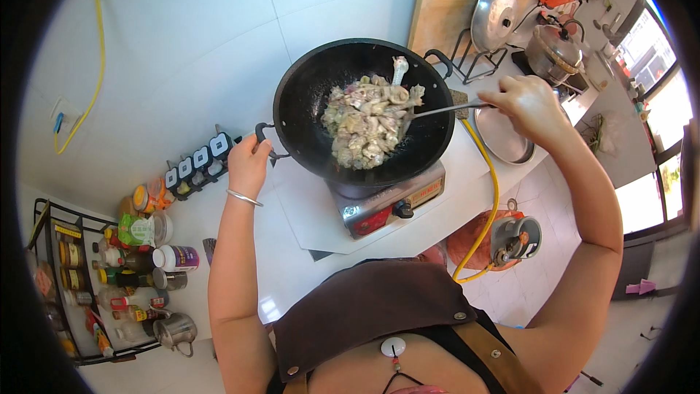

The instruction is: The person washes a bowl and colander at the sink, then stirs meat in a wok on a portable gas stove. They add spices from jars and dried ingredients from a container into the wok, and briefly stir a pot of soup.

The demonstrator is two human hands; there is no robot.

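A large black wok point(306, 98) sits on a single-burner gas stove point(377, 210) on the white counter. Pale chopped meat pieces point(369, 120), one with a bone sticking up, are heaped in the wok. My left hand point(249, 161) grips the wok's left loop handle point(262, 134). In my right hand point(522, 106) is the handle of a metal spatula point(451, 108), which reaches over the wok's right rim. The spatula's blade is against the right side of the meat and partly hidden by it.
A yellow gas hose point(492, 158) runs down to a gas cylinder point(497, 243) on the floor. Right of the wok lie a round metal tray point(500, 137) and a lid point(494, 15) in a rack. Bottles and a spice rack point(71, 273) stand at left. A wooden board point(437, 5) leans behind.
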